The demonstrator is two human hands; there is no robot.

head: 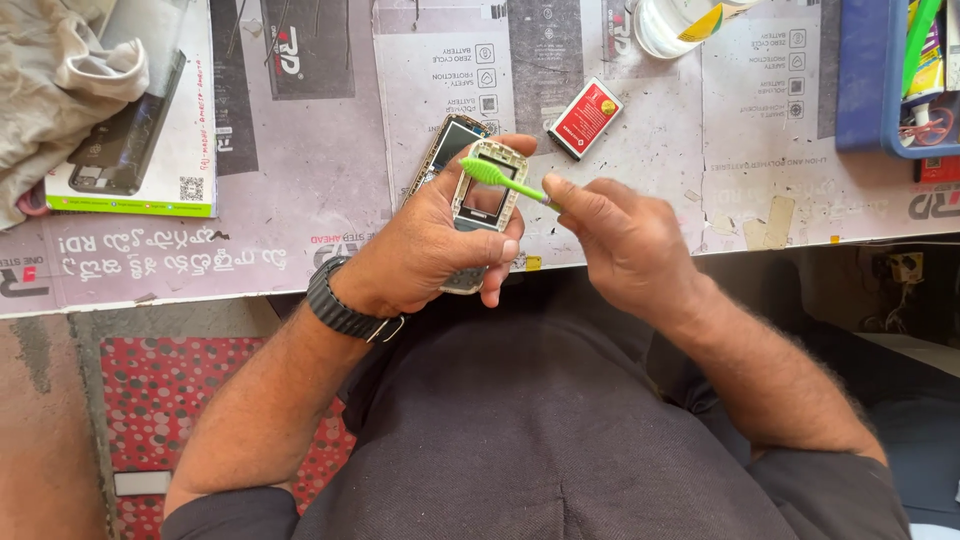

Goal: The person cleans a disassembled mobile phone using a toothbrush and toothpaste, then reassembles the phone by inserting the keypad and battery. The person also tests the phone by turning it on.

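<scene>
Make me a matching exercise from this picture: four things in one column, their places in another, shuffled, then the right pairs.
Things:
1. Green-headed toothbrush
2. Silver frame of a small mobile phone
3. Red and white rectangular battery
4. Dark smartphone with a cracked back

Places:
A. lying on a white box at the far left
B. lying alone on the table, beyond the hands
C. held in the left hand
D. held in the right hand

Pairs: 1-D, 2-C, 3-B, 4-A
</scene>
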